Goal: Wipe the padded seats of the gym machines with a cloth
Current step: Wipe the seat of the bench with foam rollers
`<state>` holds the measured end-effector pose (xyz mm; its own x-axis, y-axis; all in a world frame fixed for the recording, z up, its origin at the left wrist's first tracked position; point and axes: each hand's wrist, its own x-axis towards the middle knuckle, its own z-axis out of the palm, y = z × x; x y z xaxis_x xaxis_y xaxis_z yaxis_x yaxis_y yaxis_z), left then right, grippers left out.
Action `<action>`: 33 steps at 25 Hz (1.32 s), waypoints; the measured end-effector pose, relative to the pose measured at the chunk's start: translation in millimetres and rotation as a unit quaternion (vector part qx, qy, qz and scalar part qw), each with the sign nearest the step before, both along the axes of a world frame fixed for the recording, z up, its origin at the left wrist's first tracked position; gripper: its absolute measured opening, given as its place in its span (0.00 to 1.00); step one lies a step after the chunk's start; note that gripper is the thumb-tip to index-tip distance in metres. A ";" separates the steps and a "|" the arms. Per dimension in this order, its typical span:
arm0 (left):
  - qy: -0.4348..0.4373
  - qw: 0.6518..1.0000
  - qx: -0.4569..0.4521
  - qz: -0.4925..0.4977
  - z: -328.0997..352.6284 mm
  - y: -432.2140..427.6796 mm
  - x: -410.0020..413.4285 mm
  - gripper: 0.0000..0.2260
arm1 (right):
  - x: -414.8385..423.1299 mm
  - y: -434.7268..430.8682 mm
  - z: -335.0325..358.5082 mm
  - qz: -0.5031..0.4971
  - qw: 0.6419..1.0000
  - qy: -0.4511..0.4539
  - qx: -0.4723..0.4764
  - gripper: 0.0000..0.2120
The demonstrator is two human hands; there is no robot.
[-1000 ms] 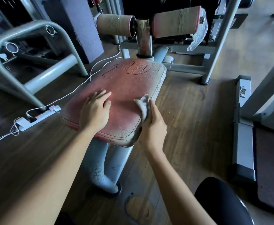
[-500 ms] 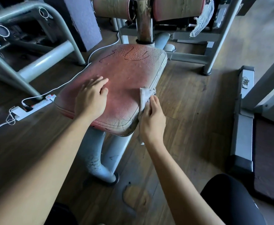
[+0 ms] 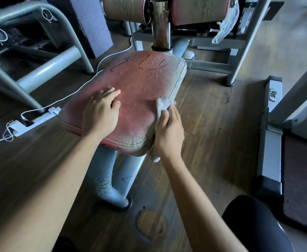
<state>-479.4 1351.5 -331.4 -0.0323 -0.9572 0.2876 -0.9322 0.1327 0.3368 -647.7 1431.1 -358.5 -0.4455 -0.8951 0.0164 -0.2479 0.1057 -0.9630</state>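
Here, seat point(image 3: 140, 84): red, worn, cracked at near edge.
Left hand point(image 3: 100, 113): flat on seat, fingers straight.
Right hand point(image 3: 169, 128): straight fingers press cloth point(image 3: 162, 104) to seat's right edge.

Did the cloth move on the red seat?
Yes. The cloth slid from the top of the seat out onto its right edge, under the right hand.
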 end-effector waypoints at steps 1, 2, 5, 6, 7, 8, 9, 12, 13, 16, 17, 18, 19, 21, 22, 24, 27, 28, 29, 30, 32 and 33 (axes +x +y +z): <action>-0.001 1.000 -0.001 0.001 0.6 0.7 -0.8 0.18 | 9.1 17.7 -1.5 0.006 1.000 -0.013 -0.011 0.14; -0.002 1.000 -0.003 0.001 1.1 1.3 -1.1 0.18 | 17.5 35.6 -1.3 0.017 0.999 -0.021 -0.021 0.12; -0.005 1.000 -0.001 0.002 2.8 2.4 -1.5 0.18 | 14.8 34.5 -4.1 0.023 0.999 -0.012 -0.022 0.12; -0.004 1.000 0.002 0.005 3.3 2.8 -2.3 0.18 | 5.0 15.8 -3.5 0.014 1.000 -0.005 0.001 0.11; -0.006 1.000 0.002 0.006 3.6 3.1 -3.0 0.18 | -5.5 -3.5 0.6 0.007 1.000 -0.001 0.017 0.11; -0.009 1.000 0.000 0.006 4.2 3.2 -3.8 0.18 | -13.3 -16.6 5.1 0.002 1.000 -0.002 0.025 0.11; -0.013 1.000 0.000 0.006 4.2 3.3 -4.0 0.18 | -15.1 -19.3 5.8 -0.002 1.000 0.000 0.023 0.11; -0.017 1.000 0.008 0.009 4.2 2.9 -4.2 0.19 | 6.5 23.1 -1.8 0.032 0.999 0.023 -0.024 0.11; -0.018 1.000 0.010 0.010 3.5 2.5 -4.0 0.19 | 13.0 38.7 -4.7 0.042 0.998 0.034 -0.040 0.12; -0.027 0.999 0.015 0.009 1.8 0.7 -3.7 0.19 | 1.8 10.5 -8.9 0.041 0.998 0.046 -0.022 0.12; -0.028 0.999 0.015 0.008 1.4 0.6 -3.7 0.19 | -9.1 -8.3 -5.2 0.039 0.998 0.039 0.013 0.12; -0.028 0.999 0.013 0.006 1.9 0.8 -3.9 0.19 | -19.2 -22.1 -0.7 0.036 0.998 0.031 0.039 0.12; -0.027 1.000 0.012 0.005 2.3 1.0 -4.2 0.19 | -24.7 -26.3 0.7 0.031 0.998 0.026 0.048 0.12; -0.024 1.000 0.013 0.010 3.2 2.9 -5.3 0.19 | -16.2 -6.6 -5.2 0.041 0.998 0.035 0.020 0.12; -0.022 1.000 0.013 0.011 4.2 3.5 -5.4 0.19 | -1.8 15.4 -9.3 0.059 0.997 0.039 -0.004 0.13; -0.020 1.000 0.015 0.013 5.9 5.2 -6.0 0.19 | 18.1 49.8 -12.1 0.075 0.996 0.044 -0.034 0.18; -0.019 1.000 0.018 0.014 6.2 6.5 -5.9 0.19 | 3.0 15.9 -9.6 0.062 0.996 0.050 -0.041 0.13; -0.016 1.000 0.019 0.013 5.9 6.0 -6.5 0.19 | -8.9 -4.0 -4.0 0.059 0.997 0.050 -0.011 0.10; -0.015 1.000 0.020 0.012 5.4 5.5 -6.8 0.19 | -20.0 -19.5 1.4 0.049 0.997 0.058 0.014 0.09; -0.016 1.000 0.021 0.011 4.9 5.5 -6.6 0.19 | -26.4 -26.8 3.9 0.041 0.997 0.056 0.028 0.09; -0.018 1.000 0.021 0.012 4.7 4.7 -5.7 0.19 | -17.3 -11.4 5.5 0.038 0.998 0.039 0.020 0.07; -0.019 1.000 0.020 0.011 4.6 4.1 -5.1 0.19 | -4.2 10.1 5.4 0.051 0.998 0.026 0.002 0.07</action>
